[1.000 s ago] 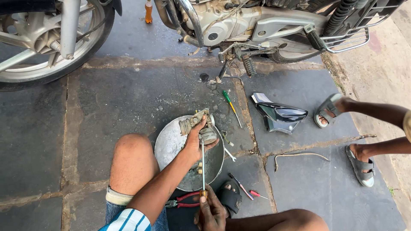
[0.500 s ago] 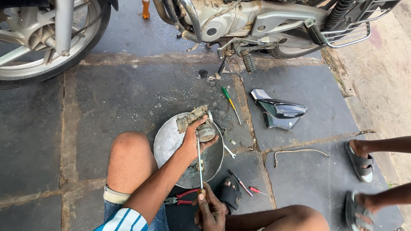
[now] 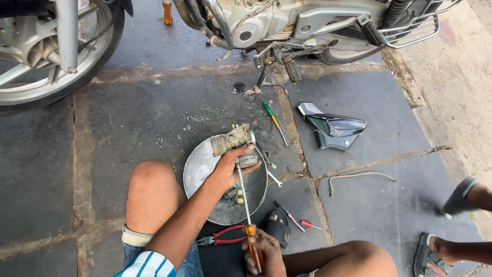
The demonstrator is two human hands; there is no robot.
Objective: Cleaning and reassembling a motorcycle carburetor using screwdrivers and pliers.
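Observation:
My left hand (image 3: 228, 168) grips a grimy metal carburetor (image 3: 233, 140) over a round steel bowl (image 3: 197, 172) on the stone floor. My right hand (image 3: 261, 254) holds the orange handle of a long screwdriver (image 3: 244, 200), whose tip meets the carburetor's lower part by my left fingers. Small brass parts (image 3: 237, 196) lie in the bowl under the shaft. My bare left knee (image 3: 151, 187) is beside the bowl.
A motorcycle (image 3: 287, 25) stands ahead, its front wheel (image 3: 48, 48) at left. Red-handled pliers (image 3: 221, 237), a green screwdriver (image 3: 274, 122), a black side panel (image 3: 330, 131), a small spanner (image 3: 272, 177) and thin tools (image 3: 300, 221) lie around. Another person's sandalled feet (image 3: 448, 231) are at right.
The other person's feet have stepped back toward the lower right. My hands keep the carburetor and screwdriver in nearly the same place over the bowl.

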